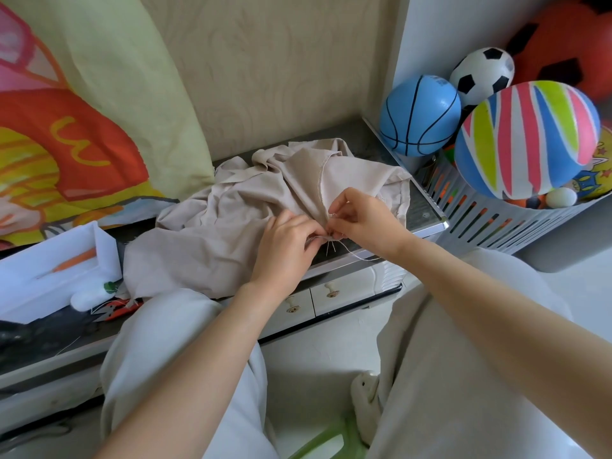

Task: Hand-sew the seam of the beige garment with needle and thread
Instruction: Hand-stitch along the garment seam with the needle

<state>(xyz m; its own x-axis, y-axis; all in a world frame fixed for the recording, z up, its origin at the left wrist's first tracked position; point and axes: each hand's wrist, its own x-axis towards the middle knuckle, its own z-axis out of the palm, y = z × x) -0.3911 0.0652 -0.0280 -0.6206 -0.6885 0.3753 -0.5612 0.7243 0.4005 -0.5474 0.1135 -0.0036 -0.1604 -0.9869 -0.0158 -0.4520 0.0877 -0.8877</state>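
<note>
Beige garment (231, 207): thin soft cloth, lying crumpled on the desk. One part is pulled to the front edge, so both hands can reach it.
Seam (320, 180): a rough raw edge that runs down the cloth to the spot where the fingers meet. I think that spot is where the sewing is going on.
Pale thread (359, 256): thin and light. It runs from the pinched spot out to the right, under the right wrist, and hangs loose past the desk edge.
Needle: some short thin lines stick out below the fingers. They are too small to tell a needle from thread ends.
Left hand (288, 241): fingers curled, pinching the cloth just beside the seam, most likely to keep the fold still.
Right hand (362, 220): fingers curled, pinching the fold at the seam, touching the left fingertips. It looks busy with a stitch. I cannot tell if it holds the needle too.
Dark desk (424, 210): low, with a shiny front edge and small drawers below. The person sits close, knees on both sides.
White plastic box (49, 270): open, on the left of the desk, with an orange-handled tool (74, 258) inside, near enough to grab.
Grey slotted basket (496, 223): stands to the right of the desk. It holds a blue ball (419, 115), a black and white ball (482, 72) and a striped ball (526, 137).
Bright cartoon curtain (82, 111): hangs behind the desk on the left.
</note>
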